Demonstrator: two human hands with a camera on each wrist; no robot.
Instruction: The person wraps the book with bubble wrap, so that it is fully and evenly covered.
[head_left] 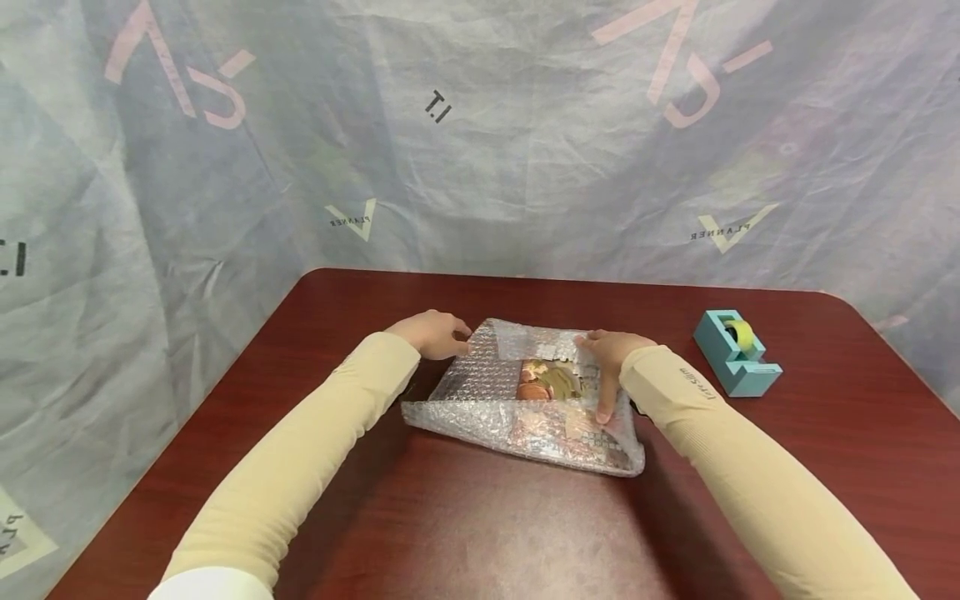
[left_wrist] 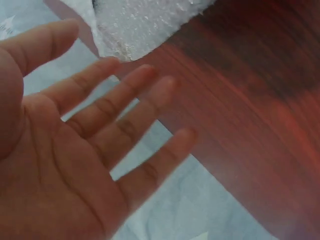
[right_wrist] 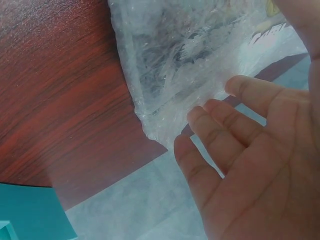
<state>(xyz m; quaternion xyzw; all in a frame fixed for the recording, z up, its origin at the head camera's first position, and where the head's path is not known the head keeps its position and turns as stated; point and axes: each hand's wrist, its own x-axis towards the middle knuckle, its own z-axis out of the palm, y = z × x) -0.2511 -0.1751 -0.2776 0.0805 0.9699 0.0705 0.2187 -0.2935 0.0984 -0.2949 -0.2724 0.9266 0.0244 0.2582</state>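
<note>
A sheet of bubble wrap lies on the table, folded over at its near and far sides. Between the folds shows a flat item with a colourful printed picture; its ends are covered by the wrap. Just off the wrap's left edge, my left hand has its fingers spread, with nothing in the palm. My right hand rests on the right part of the wrap, thumb stretched toward me over it. In the right wrist view its straight, relaxed fingers touch the wrap's edge.
To the right of the wrap stands a teal tape dispenser with a yellow roll. The dark red wooden table has a rounded far edge. Behind and to the left hangs a grey printed sheet.
</note>
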